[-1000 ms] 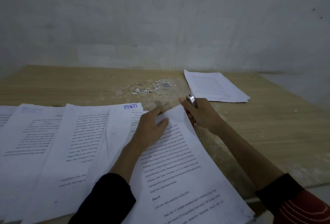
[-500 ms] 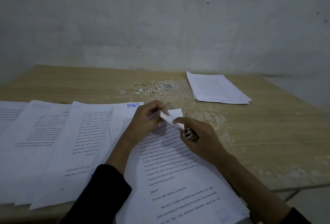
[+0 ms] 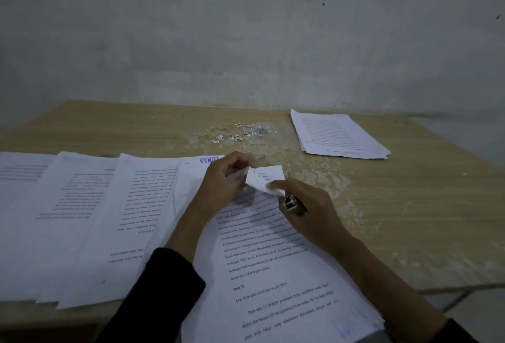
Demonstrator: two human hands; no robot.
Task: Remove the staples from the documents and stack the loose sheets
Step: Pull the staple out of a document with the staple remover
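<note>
A stapled document (image 3: 273,274) of printed text lies in front of me on the wooden table (image 3: 410,206). Its top corner (image 3: 263,178) is folded up and back. My left hand (image 3: 224,186) pinches that corner from the left. My right hand (image 3: 306,211) presses its index finger on the folded corner and holds a small metal staple remover (image 3: 292,203) in its fingers. A stack of loose sheets (image 3: 338,134) lies at the far right of the table. No staple is visible under the fingers.
Several more documents (image 3: 95,214) lie overlapping along the left, one stamped in blue (image 3: 209,159). A scatter of pulled staples and paper bits (image 3: 237,134) sits mid-table, in front of the grey wall. The table's right edge drops to a tiled floor.
My right hand came from beyond the document's top corner down onto it. My left hand went from lying flat on the page to pinching the corner, which is now folded up.
</note>
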